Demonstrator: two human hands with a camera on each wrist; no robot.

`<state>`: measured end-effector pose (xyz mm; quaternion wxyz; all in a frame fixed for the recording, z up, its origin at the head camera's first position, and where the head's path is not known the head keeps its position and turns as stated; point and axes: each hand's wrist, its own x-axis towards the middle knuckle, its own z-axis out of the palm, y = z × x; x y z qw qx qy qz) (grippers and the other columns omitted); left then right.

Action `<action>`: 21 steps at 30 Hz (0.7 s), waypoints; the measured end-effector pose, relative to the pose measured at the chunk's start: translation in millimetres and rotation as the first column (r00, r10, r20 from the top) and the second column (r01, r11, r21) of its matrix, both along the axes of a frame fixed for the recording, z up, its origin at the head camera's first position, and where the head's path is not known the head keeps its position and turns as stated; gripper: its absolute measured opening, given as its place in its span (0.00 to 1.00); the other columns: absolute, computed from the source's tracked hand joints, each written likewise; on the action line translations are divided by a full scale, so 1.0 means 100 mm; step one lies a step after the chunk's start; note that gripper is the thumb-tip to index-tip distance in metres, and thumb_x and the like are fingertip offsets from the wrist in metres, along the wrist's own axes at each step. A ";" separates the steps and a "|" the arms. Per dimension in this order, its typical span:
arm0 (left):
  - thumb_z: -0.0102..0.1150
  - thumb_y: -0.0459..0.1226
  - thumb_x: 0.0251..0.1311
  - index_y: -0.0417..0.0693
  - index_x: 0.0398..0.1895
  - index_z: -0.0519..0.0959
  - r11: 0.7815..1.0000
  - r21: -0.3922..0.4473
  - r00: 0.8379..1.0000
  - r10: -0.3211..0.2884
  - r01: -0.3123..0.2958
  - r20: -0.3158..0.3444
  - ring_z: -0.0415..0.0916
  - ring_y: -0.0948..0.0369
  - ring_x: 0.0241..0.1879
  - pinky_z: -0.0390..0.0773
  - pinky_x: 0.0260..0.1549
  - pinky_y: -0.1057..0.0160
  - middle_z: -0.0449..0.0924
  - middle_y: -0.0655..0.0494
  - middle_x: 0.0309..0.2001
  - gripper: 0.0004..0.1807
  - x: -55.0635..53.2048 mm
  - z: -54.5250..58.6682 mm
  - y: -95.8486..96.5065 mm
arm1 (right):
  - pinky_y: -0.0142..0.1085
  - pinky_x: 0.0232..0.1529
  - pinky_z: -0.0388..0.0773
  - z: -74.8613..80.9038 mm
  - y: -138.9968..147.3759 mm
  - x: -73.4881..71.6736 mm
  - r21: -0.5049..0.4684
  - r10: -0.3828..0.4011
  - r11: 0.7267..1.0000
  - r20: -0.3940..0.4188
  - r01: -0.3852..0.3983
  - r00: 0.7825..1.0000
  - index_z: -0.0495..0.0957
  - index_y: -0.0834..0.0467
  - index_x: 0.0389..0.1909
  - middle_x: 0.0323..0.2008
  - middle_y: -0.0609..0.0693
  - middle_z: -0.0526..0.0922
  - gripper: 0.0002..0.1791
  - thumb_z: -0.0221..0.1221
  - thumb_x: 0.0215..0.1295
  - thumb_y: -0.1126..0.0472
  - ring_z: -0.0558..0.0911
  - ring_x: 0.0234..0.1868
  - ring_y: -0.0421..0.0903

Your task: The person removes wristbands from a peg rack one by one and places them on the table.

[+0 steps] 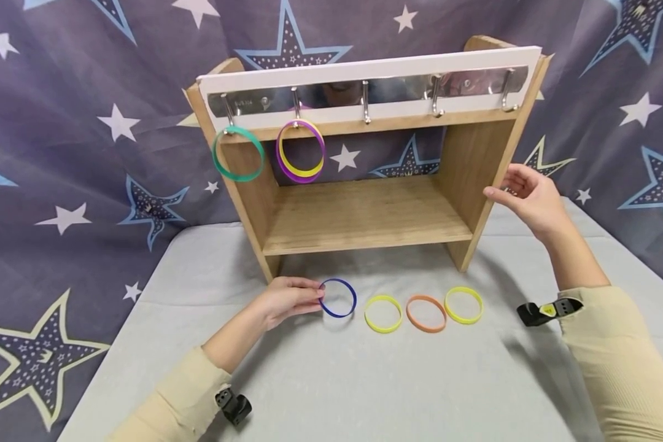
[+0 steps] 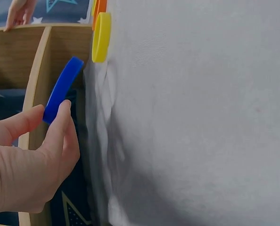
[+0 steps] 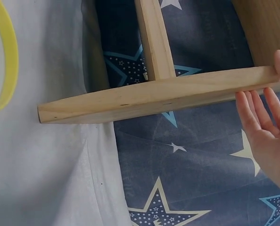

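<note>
My left hand [image 1: 294, 301] pinches a blue silicone wristband [image 1: 355, 302] between thumb and fingertips, low in front of the wooden shelf [image 1: 364, 215]. In the left wrist view the blue band [image 2: 63, 89] points up and away from the fingers, seen nearly edge-on. At the shelf's right side panel [image 3: 168, 99], my right hand [image 1: 530, 199] grips the edge, thumb on one face and fingers on the other. A green wristband [image 1: 243, 178] hangs from the leftmost hook. Purple [image 1: 279, 161] and yellow [image 1: 302, 174] wristbands hang together from the second.
To the right of the blue band, a yellow wristband [image 1: 383, 331], an orange wristband [image 1: 428, 330] and another yellow wristband [image 1: 465, 321] lie on the grey cloth [image 1: 364, 387]. The metal hook rail [image 1: 400, 89] spans the shelf's top front. A star-patterned curtain [image 1: 83, 258] hangs behind.
</note>
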<state>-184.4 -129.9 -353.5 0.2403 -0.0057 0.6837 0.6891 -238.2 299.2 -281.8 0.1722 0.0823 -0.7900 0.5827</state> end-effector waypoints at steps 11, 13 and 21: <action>0.53 0.23 0.62 0.18 0.54 0.68 0.999 -0.025 0.998 -0.035 0.036 0.055 0.83 0.63 0.35 0.87 0.46 0.64 0.82 0.49 0.36 0.19 0.06 -0.11 -0.04 | 0.14 0.31 0.77 0.00 -0.01 -0.03 0.064 -0.093 0.994 -0.008 0.093 0.996 0.79 0.41 0.38 0.27 0.25 0.81 0.16 0.68 0.55 0.65 0.79 0.32 0.24; 0.53 0.23 0.61 0.19 0.53 0.68 0.999 -0.024 0.997 -0.034 0.036 0.066 0.83 0.62 0.34 0.86 0.47 0.63 0.82 0.48 0.36 0.18 0.08 -0.13 -0.02 | 0.14 0.30 0.77 0.00 -0.01 -0.03 0.064 -0.099 0.993 -0.012 0.100 0.995 0.79 0.40 0.37 0.26 0.25 0.80 0.17 0.68 0.54 0.65 0.79 0.32 0.24; 0.54 0.22 0.60 0.18 0.52 0.70 0.997 -0.055 0.994 -0.051 0.057 0.099 0.82 0.64 0.32 0.86 0.49 0.60 0.82 0.52 0.32 0.17 0.11 -0.17 0.03 | 0.14 0.30 0.77 -0.01 -0.02 -0.05 0.036 -0.107 0.994 -0.029 0.108 0.994 0.79 0.40 0.36 0.26 0.25 0.81 0.19 0.68 0.53 0.68 0.80 0.32 0.24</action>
